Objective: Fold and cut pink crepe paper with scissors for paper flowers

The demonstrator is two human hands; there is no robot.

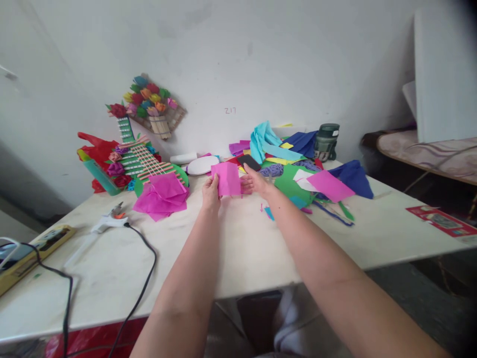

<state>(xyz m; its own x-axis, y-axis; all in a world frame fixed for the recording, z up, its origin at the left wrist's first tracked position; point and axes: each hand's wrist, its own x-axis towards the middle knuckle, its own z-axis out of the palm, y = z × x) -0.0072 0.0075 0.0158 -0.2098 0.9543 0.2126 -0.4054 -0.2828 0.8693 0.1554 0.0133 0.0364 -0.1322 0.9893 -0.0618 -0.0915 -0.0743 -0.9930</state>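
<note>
In my left hand [211,189] is a square of pink crepe paper [228,179], pinched at its left edge between thumb and fingers. My right hand [256,182] is at the paper's right edge, its fingers stretched out and the thumb apart from them; the fingertips are at or just behind the edge. Left of my hands lies a loose pile of magenta paper [161,198]. A dark phone-like slab [249,162] rests behind my right hand. Small blue and pink scraps [269,213] lie on the table below it.
On the white table [238,258] are a hot glue gun [110,221] with a black cord, a power strip [33,248], a flower-decorated paper guitar [143,161], coloured paper sheets [294,181] and a dark green bottle [327,141]. A paper bouquet [149,102] is against the wall.
</note>
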